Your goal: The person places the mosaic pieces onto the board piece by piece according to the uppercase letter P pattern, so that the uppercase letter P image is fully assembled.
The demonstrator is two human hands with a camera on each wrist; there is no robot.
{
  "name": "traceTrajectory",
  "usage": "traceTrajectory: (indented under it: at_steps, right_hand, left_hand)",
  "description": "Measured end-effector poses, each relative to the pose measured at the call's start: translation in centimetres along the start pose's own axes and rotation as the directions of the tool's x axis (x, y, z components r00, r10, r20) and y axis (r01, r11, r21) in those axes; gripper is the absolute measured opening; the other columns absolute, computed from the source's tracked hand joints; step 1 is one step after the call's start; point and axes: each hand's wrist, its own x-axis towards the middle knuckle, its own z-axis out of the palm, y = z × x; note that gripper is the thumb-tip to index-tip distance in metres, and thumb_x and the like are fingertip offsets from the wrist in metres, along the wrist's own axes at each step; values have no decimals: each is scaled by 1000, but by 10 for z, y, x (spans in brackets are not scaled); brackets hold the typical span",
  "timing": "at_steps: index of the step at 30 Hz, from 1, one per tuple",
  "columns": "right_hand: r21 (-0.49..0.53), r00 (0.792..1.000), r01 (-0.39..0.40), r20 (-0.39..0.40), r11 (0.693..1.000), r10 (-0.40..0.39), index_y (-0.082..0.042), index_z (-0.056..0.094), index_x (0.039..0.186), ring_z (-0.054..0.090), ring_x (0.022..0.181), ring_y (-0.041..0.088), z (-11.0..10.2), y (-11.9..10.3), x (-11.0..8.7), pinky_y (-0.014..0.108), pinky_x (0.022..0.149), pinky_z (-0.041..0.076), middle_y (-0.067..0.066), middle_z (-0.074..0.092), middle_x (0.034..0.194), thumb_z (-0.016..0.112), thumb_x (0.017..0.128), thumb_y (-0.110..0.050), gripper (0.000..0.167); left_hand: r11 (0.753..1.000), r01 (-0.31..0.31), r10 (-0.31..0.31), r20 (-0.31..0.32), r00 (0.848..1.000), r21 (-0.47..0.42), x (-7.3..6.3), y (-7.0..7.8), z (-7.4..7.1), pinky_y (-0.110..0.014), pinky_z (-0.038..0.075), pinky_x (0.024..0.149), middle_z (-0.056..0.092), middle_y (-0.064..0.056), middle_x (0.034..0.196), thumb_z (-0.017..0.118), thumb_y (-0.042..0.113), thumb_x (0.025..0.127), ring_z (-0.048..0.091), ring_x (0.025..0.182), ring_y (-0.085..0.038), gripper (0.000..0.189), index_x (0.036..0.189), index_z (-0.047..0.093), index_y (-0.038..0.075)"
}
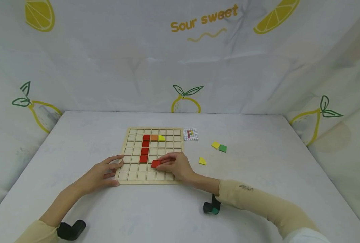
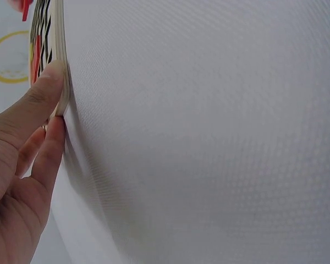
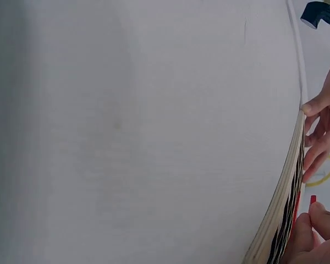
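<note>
A wooden grid board (image 1: 150, 182) lies on the table. Set in its cells are a column of several red square tiles (image 1: 144, 151), an orange tile (image 1: 154, 137) and a yellow tile (image 1: 161, 138) with one rounded side. My left hand (image 1: 102, 172) holds the board at its near left corner, thumb on the front edge (image 2: 59, 96) and fingers along the left side. Between thumb and fingertips, my right hand (image 1: 176, 165) pinches a red square tile (image 1: 155, 164) over the lower middle cells, right of and below the red column. The right wrist view shows this tile (image 3: 312, 199) edge-on.
A small pattern card (image 1: 190, 134) lies against the board's right side. Farther right are a yellow tile (image 1: 215, 145) next to a green square tile (image 1: 223, 148), and nearer, a yellow tile (image 1: 202, 161) with a rounded side. A lemon-printed cloth (image 1: 131, 67) hangs behind the table.
</note>
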Motion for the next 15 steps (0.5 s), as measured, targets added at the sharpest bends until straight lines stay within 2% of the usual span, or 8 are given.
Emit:
traceTrajectory:
  at_steps: [7,15]
  right_hand:
    - [-43,999,41,19,998,-40,3,72,97,70,74,17,13,-1,4,19,73,59,13,72,88,80,77,-5,23]
    - [-141,997,71,26,987,-67,-1,73,94,67,69,8,22,-6,9,14,69,57,5,72,83,80,77,-5,18]
  left_hand:
    - [1000,10,-10,-2,1000,6,1,-3,1,-35,53,93,29,-25,149,78,7,77,44,126,-43,71,135,43,-15]
    - [1000,26,-26,-7,1000,7,1,-2,1,-36,53,93,30,-25,149,78,7,77,44,126,-43,70,134,45,-15]
